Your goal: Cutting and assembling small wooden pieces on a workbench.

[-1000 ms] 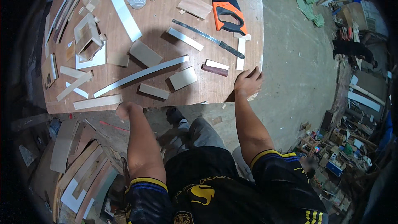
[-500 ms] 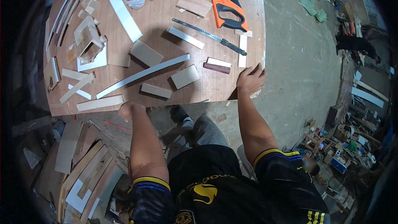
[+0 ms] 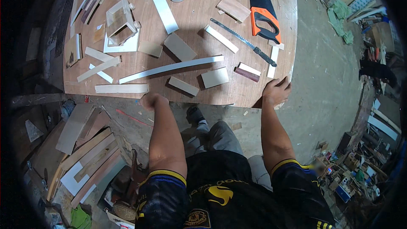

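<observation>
Clock directions run from the middle of the table (image 3: 243,92), 12 being away from me. The table fills the upper view, its near edge before me. I find my left hand (image 3: 154,101) at 7 o'clock, bunched against that edge; its fingers are hidden, so I cannot tell what they grip. My right hand (image 3: 276,93), at 4 o'clock, lies over the corner, fingers parted; whether it clasps the rim I cannot tell.

In my judgement, steady contact calls for even weight on both palms and slow movement, as small pieces lie loose. A pale wood strip (image 3: 121,88) sits along the near edge just beside the left hand. The thin saw (image 3: 243,42) points its handle toward the right edge at 3 o'clock. Grey floor (image 3: 316,72) extends beyond it; stacked boards (image 3: 75,131) restrict 7 o'clock.
</observation>
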### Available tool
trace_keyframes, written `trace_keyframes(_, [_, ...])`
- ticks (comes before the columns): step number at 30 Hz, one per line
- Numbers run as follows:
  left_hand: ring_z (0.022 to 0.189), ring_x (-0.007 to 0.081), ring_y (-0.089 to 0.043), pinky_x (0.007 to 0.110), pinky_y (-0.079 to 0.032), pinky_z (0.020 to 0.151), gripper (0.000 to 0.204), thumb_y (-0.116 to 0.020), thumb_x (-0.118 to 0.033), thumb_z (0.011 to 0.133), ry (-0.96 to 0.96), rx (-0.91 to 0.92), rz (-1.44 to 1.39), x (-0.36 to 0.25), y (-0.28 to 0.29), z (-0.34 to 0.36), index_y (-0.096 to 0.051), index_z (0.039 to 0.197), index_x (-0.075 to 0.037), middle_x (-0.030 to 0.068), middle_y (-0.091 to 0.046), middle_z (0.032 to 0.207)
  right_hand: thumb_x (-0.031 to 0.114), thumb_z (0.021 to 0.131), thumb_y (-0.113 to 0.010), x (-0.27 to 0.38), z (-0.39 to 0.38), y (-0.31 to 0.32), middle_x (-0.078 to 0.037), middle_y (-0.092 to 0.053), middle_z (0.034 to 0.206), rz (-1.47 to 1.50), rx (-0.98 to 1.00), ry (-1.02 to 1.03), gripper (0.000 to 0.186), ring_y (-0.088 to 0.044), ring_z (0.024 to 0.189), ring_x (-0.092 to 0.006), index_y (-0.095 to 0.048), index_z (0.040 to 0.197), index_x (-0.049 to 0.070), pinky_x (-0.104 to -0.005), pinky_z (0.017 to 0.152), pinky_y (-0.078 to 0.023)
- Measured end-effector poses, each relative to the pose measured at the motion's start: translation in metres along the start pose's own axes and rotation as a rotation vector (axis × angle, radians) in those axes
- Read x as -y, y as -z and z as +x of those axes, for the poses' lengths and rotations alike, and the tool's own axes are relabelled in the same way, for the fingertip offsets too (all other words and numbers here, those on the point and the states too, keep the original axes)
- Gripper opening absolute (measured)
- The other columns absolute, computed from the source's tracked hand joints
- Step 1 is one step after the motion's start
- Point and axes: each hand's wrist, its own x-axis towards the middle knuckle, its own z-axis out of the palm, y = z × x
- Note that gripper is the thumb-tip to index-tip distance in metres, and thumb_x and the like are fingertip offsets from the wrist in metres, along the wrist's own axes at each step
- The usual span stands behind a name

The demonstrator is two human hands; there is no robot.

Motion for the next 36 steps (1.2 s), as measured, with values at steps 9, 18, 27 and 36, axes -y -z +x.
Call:
trace_keyframes(9, [0.084, 0.0172, -0.071, 0.026, -0.056, 0.069, 0.029, -0.062, -0.031, 0.085, -0.058, 0.147, 0.198, -0.014, 0.063, -0.054, -0.062, 0.101, -0.007, 0.0045, -0.069, 0.094, 0.032, 0.090, -0.050, 0.000, 0.001, 0.002, -0.018, -0.045, 0.140, -0.011, -0.004, -0.004, 0.048, -0.042, 0.130, -0.0346, -0.051, 0.135, 0.016, -0.0554, 0.105, -0.029])
trace_keyframes(18, [0.085, 0.0173, -0.070, 0.026, -0.057, 0.072, 0.035, -0.065, -0.035, 0.082, -0.009, 0.138, 0.282, -0.014, 0.055, -0.048, -0.064, 0.107, -0.010, 0.0024, -0.069, 0.101, 0.030, 0.090, -0.050, -0.002, 0.003, -0.001, -0.019, -0.045, 0.140, 0.001, -0.025, 0.005, 0.046, -0.040, 0.131, -0.0344, -0.055, 0.133, 0.013, -0.0537, 0.106, -0.029])
trace_keyframes(27, [0.105, 0.0172, -0.064, 0.031, -0.052, 0.091, 0.039, -0.058, -0.027, 0.088, 0.276, 0.281, -0.619, -0.002, 0.060, -0.029, -0.060, 0.123, -0.011, 0.0053, -0.064, 0.121, 0.033, 0.090, -0.050, 0.001, -0.002, 0.000, -0.019, -0.043, 0.142, 0.028, 0.020, 0.027, 0.049, -0.040, 0.131, -0.0379, -0.053, 0.135, 0.013, -0.0561, 0.107, -0.027])
trace_keyframes(36, [0.048, 0.0145, -0.054, 0.037, -0.047, 0.038, 0.016, -0.052, -0.023, 0.090, -0.050, -0.155, 0.853, -0.014, -0.083, 0.025, -0.057, 0.076, -0.016, -0.0004, -0.054, 0.066, 0.038, 0.092, -0.047, -0.013, 0.008, 0.001, -0.021, -0.048, 0.137, 0.005, -0.014, 0.011, 0.048, -0.047, 0.127, -0.0374, -0.055, 0.133, 0.014, -0.0558, 0.103, -0.034])
